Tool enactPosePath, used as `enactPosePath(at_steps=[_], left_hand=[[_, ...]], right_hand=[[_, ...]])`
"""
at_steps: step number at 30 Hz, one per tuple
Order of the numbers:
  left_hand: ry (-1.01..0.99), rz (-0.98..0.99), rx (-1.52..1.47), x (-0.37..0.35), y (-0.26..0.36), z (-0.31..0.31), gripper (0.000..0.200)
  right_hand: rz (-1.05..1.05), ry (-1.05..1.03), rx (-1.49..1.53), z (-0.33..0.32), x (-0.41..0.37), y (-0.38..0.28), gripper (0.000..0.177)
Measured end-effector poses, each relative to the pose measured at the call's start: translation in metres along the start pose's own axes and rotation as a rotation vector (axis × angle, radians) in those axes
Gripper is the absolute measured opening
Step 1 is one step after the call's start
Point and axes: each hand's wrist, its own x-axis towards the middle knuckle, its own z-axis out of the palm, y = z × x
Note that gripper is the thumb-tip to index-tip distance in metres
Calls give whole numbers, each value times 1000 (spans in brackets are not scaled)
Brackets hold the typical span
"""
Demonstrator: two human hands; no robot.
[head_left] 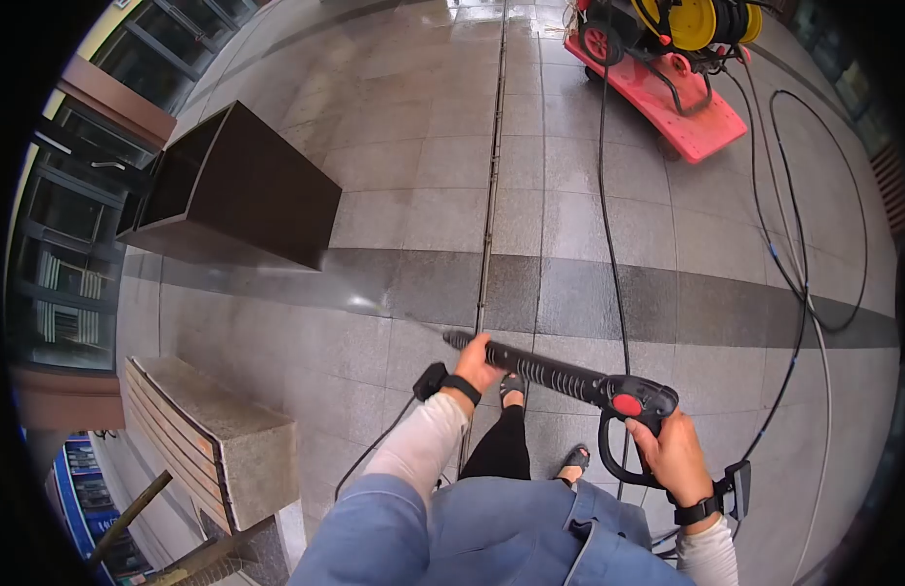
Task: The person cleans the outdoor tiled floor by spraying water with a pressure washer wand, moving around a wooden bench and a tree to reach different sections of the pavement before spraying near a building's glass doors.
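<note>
A black pressure washer gun [560, 376] with a red round button lies across the front of my body, its nozzle pointing left. My right hand [675, 454] is wrapped round the rear grip, beside the trigger guard. Farther forward, my left hand [475, 363] grips the barrel just behind the nozzle. A fine white spray [369, 305] leaves the nozzle toward the paving on the left. Each wrist wears a black strap with a small device. My feet in dark sandals stand below the gun.
A dark tapered planter box [257, 195] stands on the wet tiles at left, near glass doors. Below it is a stone bench [262, 430] with wooden slats. A red platform cart [701, 127] carries a yellow hose reel [692, 21]. Black hoses [804, 283] loop across the right side.
</note>
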Motion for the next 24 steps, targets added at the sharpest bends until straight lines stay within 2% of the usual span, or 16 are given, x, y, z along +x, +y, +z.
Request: enactPosePath(at_steps=[2,3,6,8,10,12,13,14,15,16,17,20,21,22,23,24], left_hand=[[-155,175,179,31,53,77,15],[-206,245,233,52,76,112,17],[-247,338,326,59,116,178,20],[-244,275,291,55,118,166,19],[-199,214,198,62,107,120,20],[-96,93,89,68,80,49,23],[3,47,33,52,63,19,17],[85,-36,-50,50,44,-19,17],[134,-95,-97,39,27,-53,16],[290,-178,-122,14,15,-57,18],[381,-210,-93,1,3,-65,19],[373,-287,-165,-1,-4,-42,20],[251,-285,-140,19,0,-31,20],[134,-282,-117,43,8,-12,20],[124,-166,1,51,20,33,21],[-31,-144,-1,81,33,60,19]], right_hand=[[116,177,117,11,29,-15,24],[171,180,159,18,43,-17,23],[136,304,180,26,78,-36,23],[81,303,166,21,85,-40,24],[23,299,147,13,90,-40,24],[37,84,82,-2,94,-33,25],[89,-39,5,-7,97,-26,28],[86,-36,8,-10,100,-22,28],[59,-126,-62,-11,101,-19,31],[34,-215,-132,-11,102,-18,34],[-1,-198,-141,-10,100,-17,38],[44,-175,-159,-16,95,-13,38],[49,-92,-152,-18,91,-11,37],[160,-77,-167,-27,88,-21,31],[116,45,-101,-24,86,-21,28],[73,172,-36,-22,84,-21,26]])
